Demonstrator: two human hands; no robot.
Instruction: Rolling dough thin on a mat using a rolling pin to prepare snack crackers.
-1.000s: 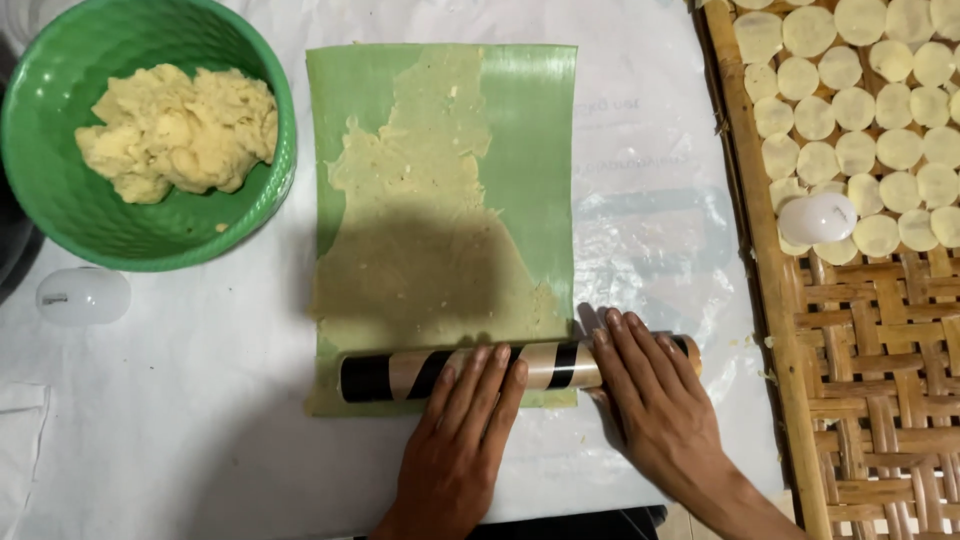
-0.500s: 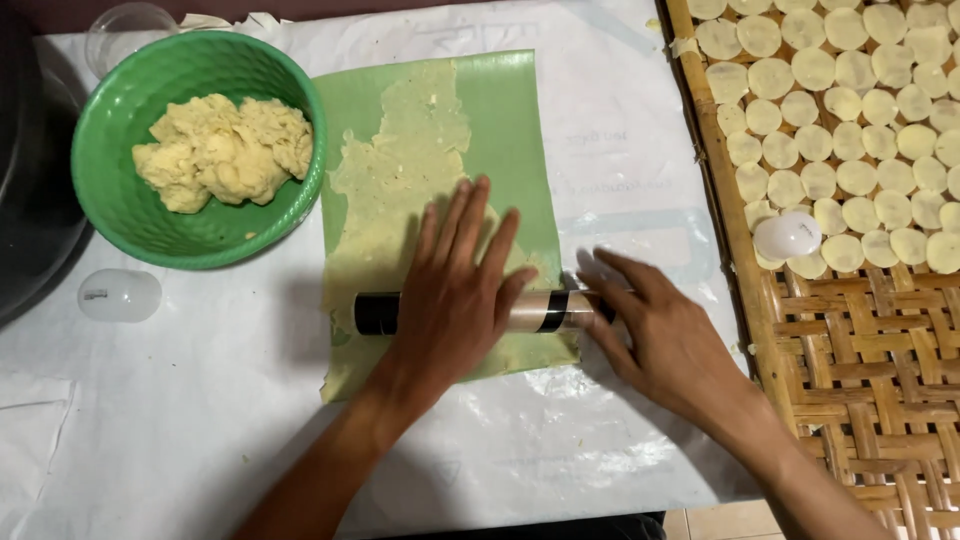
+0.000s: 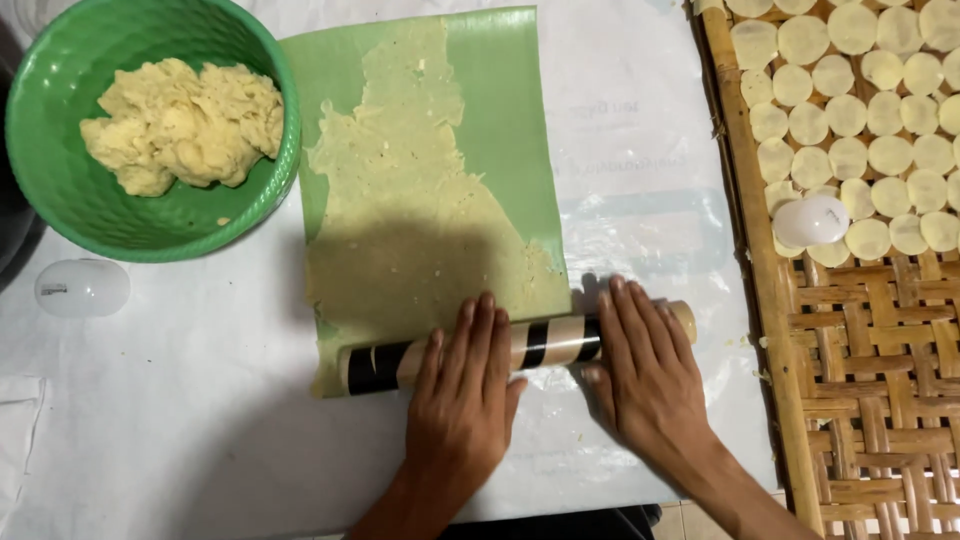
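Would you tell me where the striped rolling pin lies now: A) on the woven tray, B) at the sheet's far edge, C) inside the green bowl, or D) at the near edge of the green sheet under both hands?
D: the rolling pin lies across the near edge of the green sheet, with the left hand and right hand flat on it.

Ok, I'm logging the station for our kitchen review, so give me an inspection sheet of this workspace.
Surface: white plastic sheet over the table, smeared near the roller.
Job's things: striped rolling pin at the near edge of a green sheet bearing thin rolled dough.
Clutter: green bowl of lumpy dough at far left; a clear cup beside it; another cup on the tray.
Hands: left hand and right hand lie flat on the pin.
Cables: nothing seen.
Surroundings: woven bamboo tray at right, with cut dough rounds.
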